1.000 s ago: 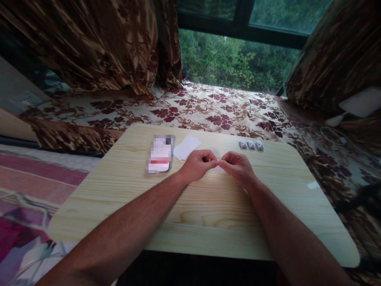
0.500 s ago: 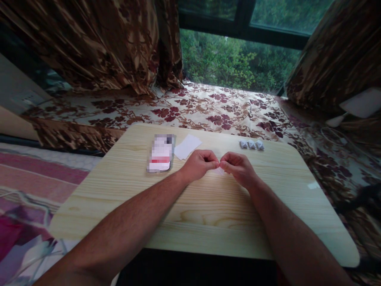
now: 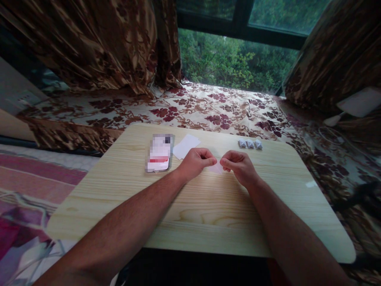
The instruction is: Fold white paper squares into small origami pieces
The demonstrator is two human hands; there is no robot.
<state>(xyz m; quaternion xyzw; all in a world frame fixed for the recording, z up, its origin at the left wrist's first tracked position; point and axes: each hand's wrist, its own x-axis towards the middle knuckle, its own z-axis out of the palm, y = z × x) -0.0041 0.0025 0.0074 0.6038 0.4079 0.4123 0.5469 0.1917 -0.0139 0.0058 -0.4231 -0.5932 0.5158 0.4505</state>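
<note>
A small pale piece of paper [image 3: 216,167] is held up above the wooden table between my two hands. My left hand [image 3: 199,162] pinches its left side between thumb and forefinger. On the other side, my right hand [image 3: 237,163] grips its right edge with thumb and curled fingers. The paper looks folded, with a point toward me, but its exact shape is too small to make out. Just beyond my left hand lie several white paper sheets [image 3: 186,146], loosely overlapping. Three small folded white paper shapes [image 3: 250,144] stand in a row behind my right hand.
A phone [image 3: 160,153], partly blurred out, lies on the wooden table [image 3: 208,222] left of the sheets. A small white scrap [image 3: 311,184] is near the right edge. Behind the table is a ledge with floral cloth [image 3: 220,107], below a window.
My hands have drawn slightly apart, and more of the folded paper shows between them. The whole view has shifted a little; the things on the table stay in place.
</note>
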